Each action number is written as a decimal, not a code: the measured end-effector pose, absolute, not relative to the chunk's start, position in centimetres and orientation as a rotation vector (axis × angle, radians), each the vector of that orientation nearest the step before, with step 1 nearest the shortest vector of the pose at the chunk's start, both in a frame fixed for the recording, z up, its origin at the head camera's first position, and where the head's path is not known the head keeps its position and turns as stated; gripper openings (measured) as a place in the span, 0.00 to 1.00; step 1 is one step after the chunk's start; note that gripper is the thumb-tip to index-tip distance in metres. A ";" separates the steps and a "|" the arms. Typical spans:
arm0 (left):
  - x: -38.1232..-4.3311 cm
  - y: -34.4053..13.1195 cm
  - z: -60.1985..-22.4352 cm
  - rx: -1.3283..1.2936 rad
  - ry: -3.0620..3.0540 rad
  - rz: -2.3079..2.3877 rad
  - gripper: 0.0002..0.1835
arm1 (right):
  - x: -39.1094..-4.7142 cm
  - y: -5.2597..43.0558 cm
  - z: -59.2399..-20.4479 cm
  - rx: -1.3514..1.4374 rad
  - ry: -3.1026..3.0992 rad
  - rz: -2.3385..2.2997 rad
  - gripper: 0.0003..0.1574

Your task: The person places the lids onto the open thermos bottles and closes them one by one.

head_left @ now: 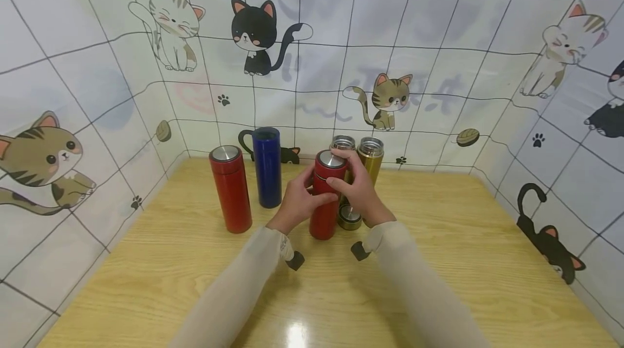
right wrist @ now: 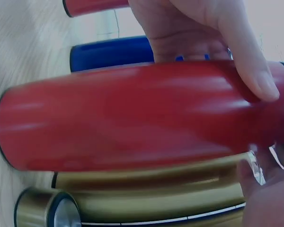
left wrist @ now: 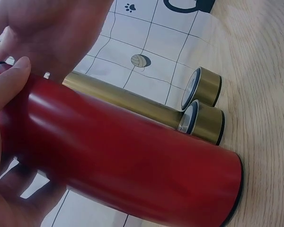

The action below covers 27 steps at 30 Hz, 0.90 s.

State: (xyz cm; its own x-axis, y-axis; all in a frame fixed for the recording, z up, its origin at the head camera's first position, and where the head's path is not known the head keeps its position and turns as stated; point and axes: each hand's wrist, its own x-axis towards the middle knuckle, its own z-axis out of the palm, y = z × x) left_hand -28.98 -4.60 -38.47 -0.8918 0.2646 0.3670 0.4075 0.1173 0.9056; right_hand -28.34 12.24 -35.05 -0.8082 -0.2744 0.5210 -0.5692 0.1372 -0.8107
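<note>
A red thermos (head_left: 323, 223) stands upright on the table between both hands. My left hand (head_left: 298, 201) grips its upper body from the left, thumb across the front. My right hand (head_left: 362, 185) holds the lid (head_left: 332, 160) at the top, its fingers around the lid's edge. Right behind are two gold bottles, one (head_left: 372, 159) at the right and one (head_left: 343, 143) partly hidden by the right hand; both have bare steel mouths. In the left wrist view, two gold lids (left wrist: 210, 87) rest on the table near the bottles.
Another red thermos (head_left: 232, 191) with its lid on stands to the left. Beside it is a tall blue mug (head_left: 267, 169) with a dark handle. A cat-patterned cloth (head_left: 322, 55) walls the wooden table (head_left: 429, 229) at the back and sides.
</note>
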 end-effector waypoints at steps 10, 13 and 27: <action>-27.5 -4.7 -36.9 -0.724 -2.260 -1.890 0.41 | -26.5 11.7 -33.5 0.777 -2.192 1.537 0.34; -28.6 -4.7 -38.2 -0.723 -2.226 -1.891 0.41 | -27.7 11.7 -34.9 0.745 -2.154 1.413 0.34; -28.9 -4.6 -38.7 -0.725 -2.214 -1.796 0.38 | -28.1 10.9 -35.9 0.612 -2.067 1.068 0.35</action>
State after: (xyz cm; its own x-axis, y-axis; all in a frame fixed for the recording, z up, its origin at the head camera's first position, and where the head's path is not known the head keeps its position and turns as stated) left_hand -28.90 -4.62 -38.73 -0.8599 0.2457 0.4475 0.4886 0.1420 0.8609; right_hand -28.06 10.89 -35.93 -0.6286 -0.0825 0.7733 -0.6785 0.5442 -0.4935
